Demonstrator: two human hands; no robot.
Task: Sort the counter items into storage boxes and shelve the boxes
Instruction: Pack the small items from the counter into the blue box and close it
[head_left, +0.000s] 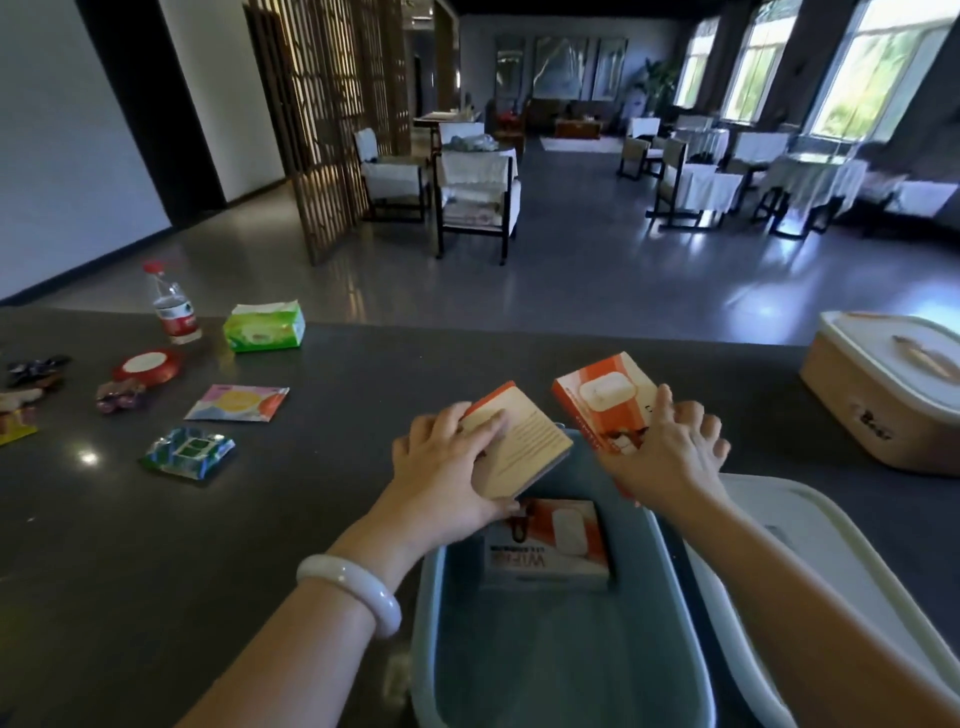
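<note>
Both hands work above the far end of the open grey-blue plastic storage box (561, 665), which stands on the dark stone counter (322, 509).

Left hand (441, 467): fingers curled over the near edge of a flat orange-and-cream cardboard box (524, 441), gripping it. The box is tilted, back face up, over the far rim of the storage box.

Right hand (670, 452): fingers spread and bent over a second orange-and-white cardboard box (597, 395) printed with a white device, holding it tilted just right of the first.

A third orange-and-white carton (550, 540) lies flat inside the storage box, directly below the left hand.

The white lid (810, 571) lies to the right of the storage box. A beige storage box with a closed white lid (883, 400) sits further right.

Small packets and a green tissue pack (264, 326) lie on the counter, well left of both hands.
</note>
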